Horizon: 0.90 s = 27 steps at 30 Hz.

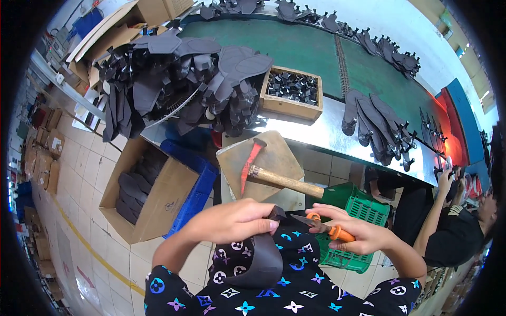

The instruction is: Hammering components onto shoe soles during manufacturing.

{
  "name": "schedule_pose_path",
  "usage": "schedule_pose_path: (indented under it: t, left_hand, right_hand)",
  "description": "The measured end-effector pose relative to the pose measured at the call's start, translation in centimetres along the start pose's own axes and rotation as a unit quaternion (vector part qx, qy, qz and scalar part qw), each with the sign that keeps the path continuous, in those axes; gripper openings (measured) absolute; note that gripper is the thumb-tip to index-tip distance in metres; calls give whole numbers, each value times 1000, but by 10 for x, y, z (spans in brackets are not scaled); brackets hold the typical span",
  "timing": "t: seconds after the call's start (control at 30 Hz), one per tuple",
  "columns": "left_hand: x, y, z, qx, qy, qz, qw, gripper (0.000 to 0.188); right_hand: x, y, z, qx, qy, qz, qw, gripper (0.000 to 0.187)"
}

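Observation:
My left hand (240, 222) is closed round the heel end of a dark shoe sole (268, 263), whose curved front part hangs down before my patterned shirt. The small block heel (277, 213) sticks out past my fingertips. My right hand (361, 231) grips orange-handled pliers (341, 234), their metal jaws pointing left, close to the heel. Whether the jaws touch it, I cannot tell. Beyond my hands, a hammer (287, 183) with a red head and wooden handle lies across a worn square board (274, 147).
Dark heeled soles (153, 79) are heaped at the left; more soles (377, 124) lie on the bench's metal edge. A wooden box (291, 113) holds small black heels. A cardboard box (163, 203), a blue crate (203, 184) and a green crate (363, 208) stand nearby. A co-worker (456, 231) sits at the right.

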State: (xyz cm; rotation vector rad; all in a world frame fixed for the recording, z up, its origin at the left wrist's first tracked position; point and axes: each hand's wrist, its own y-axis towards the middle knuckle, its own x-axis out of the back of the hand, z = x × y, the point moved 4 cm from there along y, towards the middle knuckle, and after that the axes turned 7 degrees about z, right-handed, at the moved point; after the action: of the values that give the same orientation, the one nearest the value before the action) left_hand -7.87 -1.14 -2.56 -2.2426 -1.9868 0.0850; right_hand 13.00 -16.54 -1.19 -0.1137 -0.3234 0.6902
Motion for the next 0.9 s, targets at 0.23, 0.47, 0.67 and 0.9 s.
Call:
schedule_pose_path:
  t: [0.23,0.47,0.67,0.9]
  left_hand:
    - [-10,-3,1,-18,-23,56,998,33]
    - [-22,-12,5,-11,-86,-22,996,31]
    - [-34,-8,17,3,-120,-33,992,34]
    - [-40,-6,25,16,-126,6,992,34]
  right_hand:
    - [-1,2,18,-87,-189,-36,977,42]
    - [-12,12,23,-107,-222,-34,968,42]
    - [-7,12,25,-151,-157,-10,976,34]
    - [2,12,48,-120,-297,45,946,30]
